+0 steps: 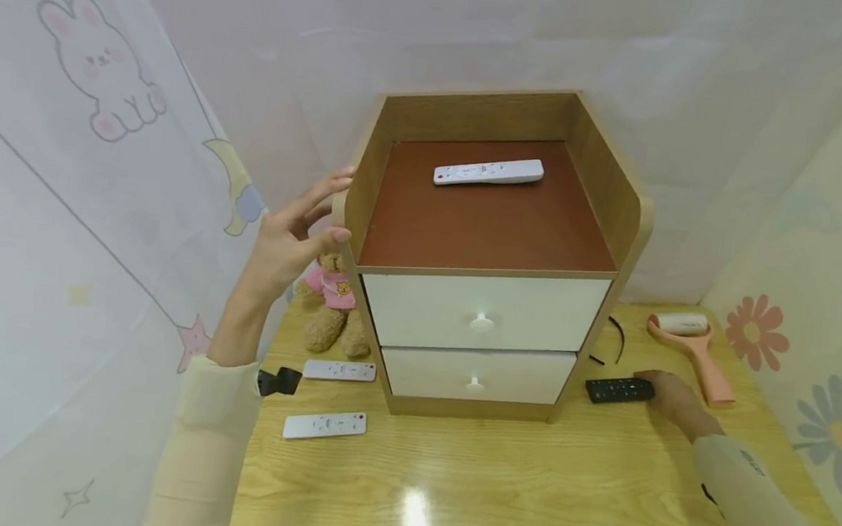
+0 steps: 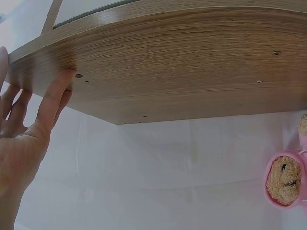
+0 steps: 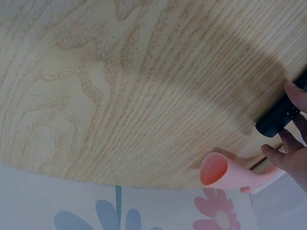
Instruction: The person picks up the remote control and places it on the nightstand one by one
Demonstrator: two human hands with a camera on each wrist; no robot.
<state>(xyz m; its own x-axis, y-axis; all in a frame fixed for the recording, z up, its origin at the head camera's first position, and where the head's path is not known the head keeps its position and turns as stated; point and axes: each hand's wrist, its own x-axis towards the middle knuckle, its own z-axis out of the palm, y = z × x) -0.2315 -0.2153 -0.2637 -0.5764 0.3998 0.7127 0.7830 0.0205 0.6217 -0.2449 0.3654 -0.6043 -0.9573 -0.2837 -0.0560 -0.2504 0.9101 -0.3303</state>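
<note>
In the head view, my left hand (image 1: 284,238) touches the left side panel of a small wooden cabinet (image 1: 373,209), fingers spread along its upper edge. The left wrist view shows straight fingers of the left hand (image 2: 29,139) against the panel's outer face (image 2: 168,62). On the right, my right hand (image 1: 672,398) pinches the end of a black remote control (image 1: 616,389), low over the table. The thumb and fingers of the right hand (image 3: 295,139) stand on either side of the remote (image 3: 276,120). A white remote control (image 1: 489,172) lies on the cabinet's brown top.
Two white remotes, a rear one (image 1: 340,370) and a front one (image 1: 326,425), lie left of the cabinet near a teddy bear (image 1: 336,289) in pink. A pink lint roller (image 1: 700,354) lies at the right. Two white drawers (image 1: 482,314) are closed. A black object (image 1: 279,381) sits at the left edge.
</note>
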